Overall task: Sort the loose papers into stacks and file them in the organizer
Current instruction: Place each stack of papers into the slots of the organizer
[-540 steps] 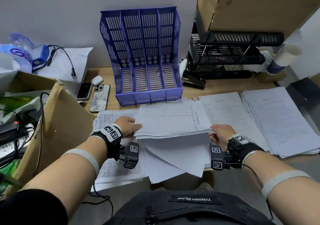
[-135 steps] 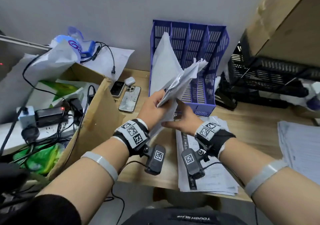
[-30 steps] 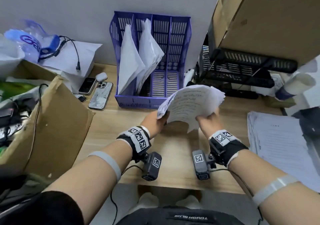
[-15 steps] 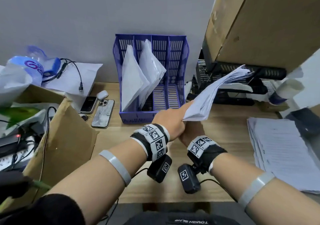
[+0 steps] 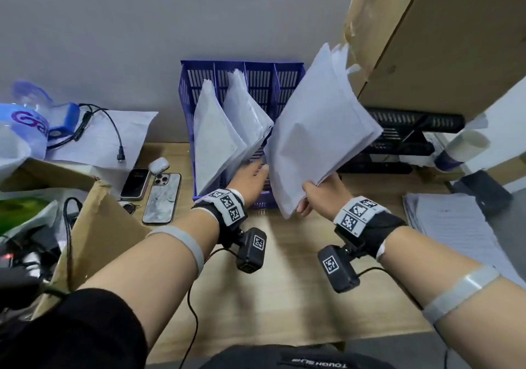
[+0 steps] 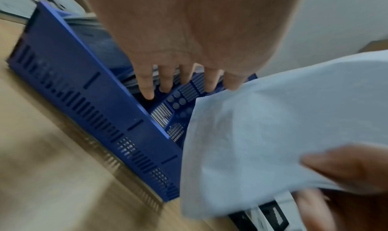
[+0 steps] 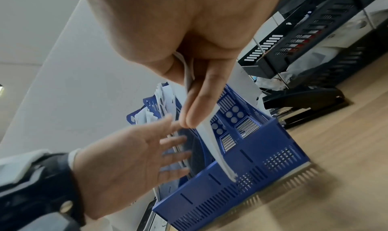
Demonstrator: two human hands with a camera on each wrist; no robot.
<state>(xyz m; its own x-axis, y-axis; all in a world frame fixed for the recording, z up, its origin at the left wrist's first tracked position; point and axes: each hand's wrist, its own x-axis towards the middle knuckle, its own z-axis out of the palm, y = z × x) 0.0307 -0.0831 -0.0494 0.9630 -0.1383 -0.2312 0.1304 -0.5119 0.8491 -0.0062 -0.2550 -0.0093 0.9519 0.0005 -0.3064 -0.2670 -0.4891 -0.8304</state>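
Note:
The blue four-slot organizer (image 5: 262, 84) stands against the wall. Its two left slots each hold a leaning paper stack (image 5: 213, 141), (image 5: 247, 124). My right hand (image 5: 317, 195) pinches a thick stack of white papers (image 5: 316, 129) by its lower corner, holding it upright and tilted in front of the two right slots. In the right wrist view the thumb and fingers (image 7: 197, 108) clamp the stack's edge (image 7: 216, 151) above the organizer (image 7: 252, 173). My left hand (image 5: 252, 176) is open, with straight fingers (image 6: 147, 88) over the third slot beside the filed papers.
A paper pile (image 5: 455, 235) lies on the desk at the right. Black tray racks (image 5: 404, 135) and a stapler (image 7: 304, 100) sit right of the organizer, under a large cardboard box (image 5: 441, 41). Two phones (image 5: 162, 195) and an open carton (image 5: 99, 240) are at the left.
My left hand has let go of the stack and reached to the organizer's third slot. My right hand alone has raised the stack upright and brought it closer to the organizer.

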